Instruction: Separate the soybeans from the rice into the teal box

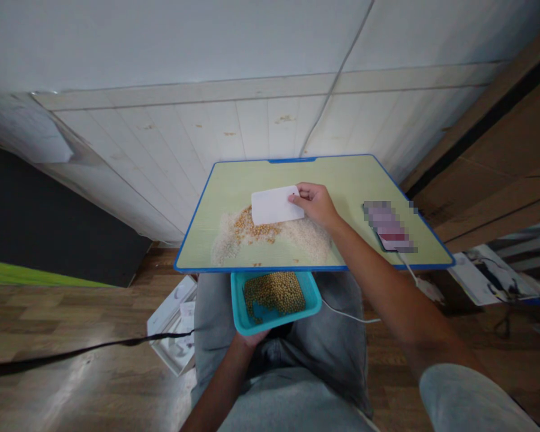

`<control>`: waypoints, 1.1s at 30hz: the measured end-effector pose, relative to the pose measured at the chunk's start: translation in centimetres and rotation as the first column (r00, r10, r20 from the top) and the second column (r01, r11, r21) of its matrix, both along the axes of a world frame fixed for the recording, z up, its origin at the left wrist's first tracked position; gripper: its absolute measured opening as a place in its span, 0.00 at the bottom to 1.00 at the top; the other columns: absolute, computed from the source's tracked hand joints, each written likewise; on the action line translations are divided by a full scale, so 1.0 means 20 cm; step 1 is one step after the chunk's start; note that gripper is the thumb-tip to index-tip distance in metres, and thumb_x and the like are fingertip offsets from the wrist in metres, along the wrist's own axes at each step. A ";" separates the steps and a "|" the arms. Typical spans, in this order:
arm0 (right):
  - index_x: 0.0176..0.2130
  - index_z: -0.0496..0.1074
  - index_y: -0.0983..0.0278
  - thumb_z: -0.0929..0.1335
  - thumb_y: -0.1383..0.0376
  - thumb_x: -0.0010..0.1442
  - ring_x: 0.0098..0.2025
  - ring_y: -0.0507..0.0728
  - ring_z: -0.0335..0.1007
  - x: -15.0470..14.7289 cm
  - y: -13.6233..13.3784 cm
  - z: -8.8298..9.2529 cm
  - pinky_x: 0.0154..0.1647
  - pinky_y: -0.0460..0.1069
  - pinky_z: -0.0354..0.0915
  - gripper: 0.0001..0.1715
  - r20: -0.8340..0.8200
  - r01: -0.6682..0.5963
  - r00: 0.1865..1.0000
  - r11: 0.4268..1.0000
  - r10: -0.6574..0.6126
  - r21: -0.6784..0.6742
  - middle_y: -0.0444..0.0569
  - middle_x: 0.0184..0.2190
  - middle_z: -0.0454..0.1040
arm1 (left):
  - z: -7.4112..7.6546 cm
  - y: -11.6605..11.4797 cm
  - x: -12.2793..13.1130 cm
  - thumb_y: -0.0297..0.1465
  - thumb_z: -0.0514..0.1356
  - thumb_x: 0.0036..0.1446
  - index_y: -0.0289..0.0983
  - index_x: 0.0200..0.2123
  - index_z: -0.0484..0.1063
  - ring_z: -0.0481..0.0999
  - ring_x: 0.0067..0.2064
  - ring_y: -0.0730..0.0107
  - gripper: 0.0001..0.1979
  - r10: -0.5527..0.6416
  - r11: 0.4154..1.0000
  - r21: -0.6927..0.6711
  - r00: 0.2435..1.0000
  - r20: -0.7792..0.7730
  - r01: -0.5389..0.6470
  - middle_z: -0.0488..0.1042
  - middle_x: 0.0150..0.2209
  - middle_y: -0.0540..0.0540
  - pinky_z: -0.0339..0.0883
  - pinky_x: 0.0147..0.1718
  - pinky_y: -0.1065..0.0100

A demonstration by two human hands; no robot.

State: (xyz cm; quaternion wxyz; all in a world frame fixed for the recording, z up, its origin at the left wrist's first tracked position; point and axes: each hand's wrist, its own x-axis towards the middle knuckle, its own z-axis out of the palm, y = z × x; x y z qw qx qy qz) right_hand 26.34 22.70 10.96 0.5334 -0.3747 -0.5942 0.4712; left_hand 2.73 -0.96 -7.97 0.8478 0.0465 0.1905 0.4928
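Note:
My right hand [312, 202] pinches a white card [272, 207] by its right end, just above the table. Under and in front of the card lies a heap of yellow beans [247, 231], partly covered by it. Pale grains that look like rice [308, 237] spread on both sides of the beans. Below the table's front edge, my left hand [253, 338] supports a turquoise plastic basket [316, 300] from beneath; most of its fingers are hidden. Inside the basket is a layer of round yellow beans [279, 291], with some of the bottom showing at the front left.
The light green table [342, 171] has a blue rim and stands against a white panelled wall. A phone [389, 227] lies at its right side, a white cable [407, 264] running off the edge. A white box [173, 324] rests on the wooden floor at the left.

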 end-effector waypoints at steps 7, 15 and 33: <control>0.36 0.84 0.63 0.84 0.48 0.47 0.33 0.57 0.80 0.01 0.00 0.01 0.31 0.48 0.69 0.25 0.006 -0.030 1.000 1.000 0.030 -0.004 0.49 0.34 0.87 | -0.04 0.00 -0.02 0.47 0.38 0.80 0.47 0.67 0.83 0.76 0.75 0.52 0.36 -0.016 0.999 0.040 1.000 0.019 0.015 0.80 0.71 0.47 0.47 0.81 0.40; 0.36 0.83 0.63 0.84 0.47 0.48 0.33 0.57 0.79 0.01 -0.01 0.01 0.31 0.47 0.68 0.26 0.024 -0.038 0.999 0.999 0.038 -0.007 0.49 0.33 0.86 | 0.03 0.00 0.00 0.47 0.37 0.81 0.47 0.67 0.83 0.73 0.77 0.55 0.37 -0.028 0.999 0.032 0.999 0.029 0.027 0.79 0.72 0.51 0.47 0.82 0.42; 0.36 0.83 0.63 0.85 0.48 0.46 0.32 0.56 0.79 0.01 -0.02 0.02 0.29 0.47 0.69 0.27 0.042 -0.119 0.992 0.990 0.122 -0.070 0.49 0.32 0.86 | 0.04 0.00 -0.01 0.47 0.42 0.80 0.50 0.62 0.86 0.72 0.77 0.55 0.33 -0.019 0.997 -0.072 0.999 -0.051 0.015 0.83 0.68 0.51 0.54 0.81 0.44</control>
